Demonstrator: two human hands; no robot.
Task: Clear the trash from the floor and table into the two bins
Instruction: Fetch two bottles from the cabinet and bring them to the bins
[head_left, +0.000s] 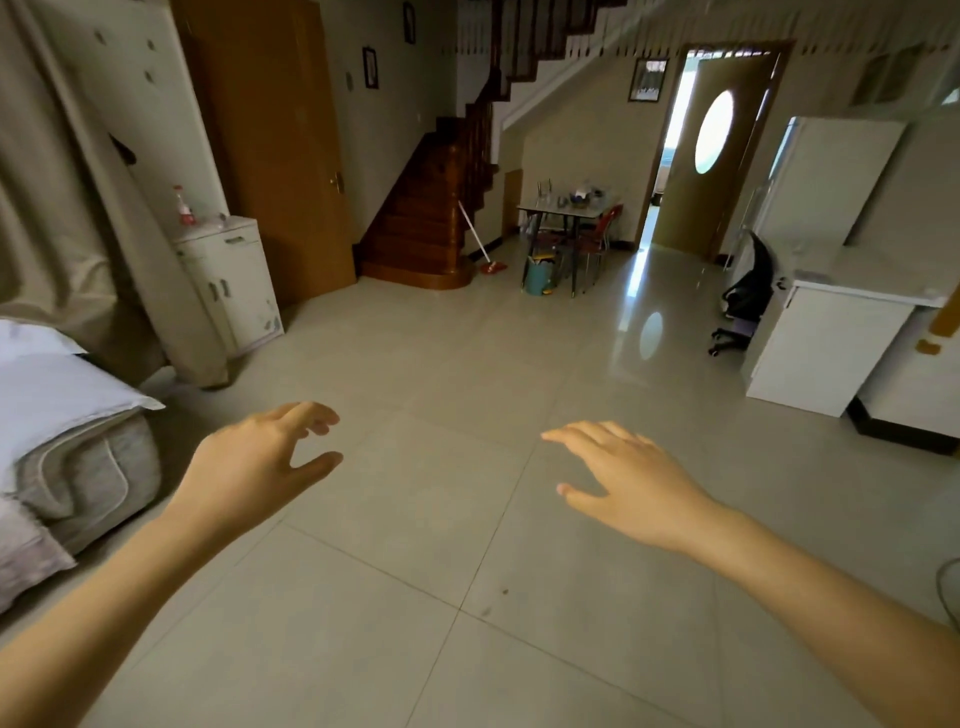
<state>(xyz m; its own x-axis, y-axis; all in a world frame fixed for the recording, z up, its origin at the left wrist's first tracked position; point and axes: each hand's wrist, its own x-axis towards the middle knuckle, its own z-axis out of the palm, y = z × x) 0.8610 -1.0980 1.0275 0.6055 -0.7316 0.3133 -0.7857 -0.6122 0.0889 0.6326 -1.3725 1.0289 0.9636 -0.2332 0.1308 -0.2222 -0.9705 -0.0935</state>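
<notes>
Both hands reach forward over the tiled floor (467, 364) with nothing in them. The left hand (254, 462) has a released grip: its fingers are loosely bent and spread, the thumb apart below them. The right hand (628, 478) is also released, palm down, fingers stretched forward and thumb out to the side. The two hands are well apart, and neither touches anything.

On the floor below and between the forearms lie two small dark specks (496, 600), near a tile joint; what they are cannot be told.

At the far end of the room stands a small counter (563, 209) carrying several items too small to name. A teal bin (537, 275) stands on the floor beside its left legs, with a red broom (483, 249) leaning near the wooden stairs (415, 218). A bed (62, 441) sits at the left edge, a white cabinet (234, 280) with a red-capped bottle (183, 205) beyond it, and a white unit (831, 343) at the right.
</notes>
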